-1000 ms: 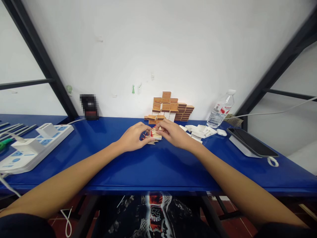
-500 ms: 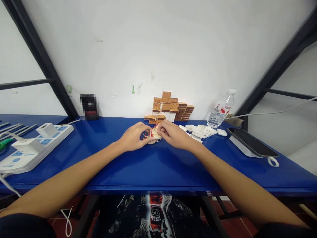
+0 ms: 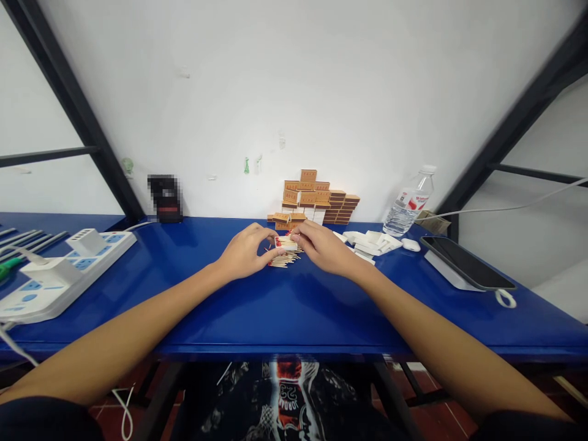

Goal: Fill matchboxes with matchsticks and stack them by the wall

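Note:
Over the table's middle, a small white matchbox tray (image 3: pixel 285 244) filled with red-headed matches is held between both hands. My left hand (image 3: pixel 244 252) pinches its left end between thumb and fingers. At the right end, my right hand (image 3: pixel 320 247) has its fingers bent and closed on the tray; the fingertips partly cover the matches, so whether it grips a match as well is unclear. Loose matches (image 3: pixel 285 261) lie in a heap under and in front of the tray. Just behind the hands lie a few orange-brown matchbox covers (image 3: pixel 288 219).
Stacked matchboxes (image 3: pixel 307 195) rise against the wall. White empty trays (image 3: pixel 370 243), a water bottle (image 3: pixel 410 202), a white earphone case (image 3: pixel 411 245) and a propped phone (image 3: pixel 466 263) are on the right. To the left sits a power strip (image 3: pixel 98 269) with plugs.
The filled tray has been lifted slightly up and away, showing more of the loose matches beneath it. Both hands have shifted a little with it.

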{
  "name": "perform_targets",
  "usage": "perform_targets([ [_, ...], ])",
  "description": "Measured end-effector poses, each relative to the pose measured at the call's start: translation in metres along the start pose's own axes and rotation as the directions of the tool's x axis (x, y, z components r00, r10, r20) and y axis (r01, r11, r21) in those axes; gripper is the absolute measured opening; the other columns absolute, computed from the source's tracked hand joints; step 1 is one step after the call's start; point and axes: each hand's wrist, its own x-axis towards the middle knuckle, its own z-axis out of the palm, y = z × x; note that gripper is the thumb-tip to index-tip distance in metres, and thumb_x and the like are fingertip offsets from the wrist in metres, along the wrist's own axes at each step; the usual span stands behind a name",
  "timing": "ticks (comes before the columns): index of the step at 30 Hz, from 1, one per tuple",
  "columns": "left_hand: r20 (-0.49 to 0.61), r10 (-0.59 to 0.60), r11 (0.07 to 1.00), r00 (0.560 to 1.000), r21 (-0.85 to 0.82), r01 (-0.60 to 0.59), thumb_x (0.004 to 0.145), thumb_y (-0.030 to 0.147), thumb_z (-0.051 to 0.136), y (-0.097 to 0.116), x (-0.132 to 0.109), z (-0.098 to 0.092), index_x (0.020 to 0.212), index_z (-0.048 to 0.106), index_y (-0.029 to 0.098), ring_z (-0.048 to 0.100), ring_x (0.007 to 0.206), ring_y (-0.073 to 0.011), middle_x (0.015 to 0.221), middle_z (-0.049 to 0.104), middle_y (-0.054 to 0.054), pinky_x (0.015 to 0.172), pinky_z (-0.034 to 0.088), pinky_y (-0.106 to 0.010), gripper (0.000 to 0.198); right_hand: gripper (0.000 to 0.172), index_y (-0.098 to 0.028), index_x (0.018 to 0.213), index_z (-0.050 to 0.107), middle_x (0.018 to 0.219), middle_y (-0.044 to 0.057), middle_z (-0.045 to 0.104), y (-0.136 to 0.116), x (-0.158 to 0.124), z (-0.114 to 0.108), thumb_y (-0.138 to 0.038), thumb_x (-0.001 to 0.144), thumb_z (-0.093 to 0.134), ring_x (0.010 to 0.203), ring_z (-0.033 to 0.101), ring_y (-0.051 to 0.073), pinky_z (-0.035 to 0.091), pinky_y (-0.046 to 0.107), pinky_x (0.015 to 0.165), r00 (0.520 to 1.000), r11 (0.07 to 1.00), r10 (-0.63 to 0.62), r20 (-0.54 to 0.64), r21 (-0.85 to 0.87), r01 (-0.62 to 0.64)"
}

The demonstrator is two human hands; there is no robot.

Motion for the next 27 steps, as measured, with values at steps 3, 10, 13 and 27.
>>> perform_targets([
  [3,-0.002,0.004,1.000,1.000,0.002,-0.004,0.098,0.042,0.068,0.0004,0.0000,0.0000,0.111,0.068,0.021,0.066,0.104,-0.0254,0.104,0.075,-0.006,0.092,0.054,-0.042,0.025,0.020,-0.021,0.104,0.061,0.102,0.008,0.063,-0.0004,-0.0002,-0.0005,-0.027,0.110,0.043,0.093,0.059,0.023,0.045,0.035,0.083,1.000,1.000,-0.009,-0.020,0.015,0.010],
  [10,0.024,0.027,1.000,0.999,-0.005,-0.027,0.099,0.047,0.067,0.0012,-0.0009,0.0005,0.115,0.069,0.021,0.066,0.103,-0.0247,0.106,0.074,-0.007,0.091,0.055,-0.042,0.031,0.023,-0.021,0.106,0.068,0.098,0.007,0.059,-0.0011,-0.0010,-0.0013,-0.033,0.109,0.049,0.086,0.058,0.021,0.044,0.033,0.078,0.999,0.998,-0.053,0.007,0.031,0.053],
  [13,0.029,0.031,0.999,0.999,-0.008,-0.031,0.099,0.047,0.067,0.0009,-0.0007,0.0002,0.115,0.069,0.020,0.066,0.102,-0.0245,0.105,0.074,-0.006,0.092,0.055,-0.043,0.031,0.025,-0.021,0.107,0.070,0.096,0.006,0.057,0.0013,-0.0008,-0.0026,-0.034,0.110,0.049,0.086,0.057,0.021,0.044,0.034,0.078,0.997,0.997,-0.072,-0.018,0.039,0.072],
  [27,0.043,0.013,1.000,0.999,-0.020,-0.012,0.099,0.049,0.065,0.0009,-0.0009,-0.0002,0.117,0.069,0.022,0.066,0.103,-0.0247,0.106,0.074,-0.007,0.092,0.055,-0.043,0.032,0.025,-0.023,0.116,0.073,0.096,0.006,0.058,0.0008,-0.0011,-0.0052,-0.030,0.109,0.050,0.088,0.056,0.021,0.046,0.035,0.080,0.992,0.990,-0.126,-0.010,0.064,0.127],
])
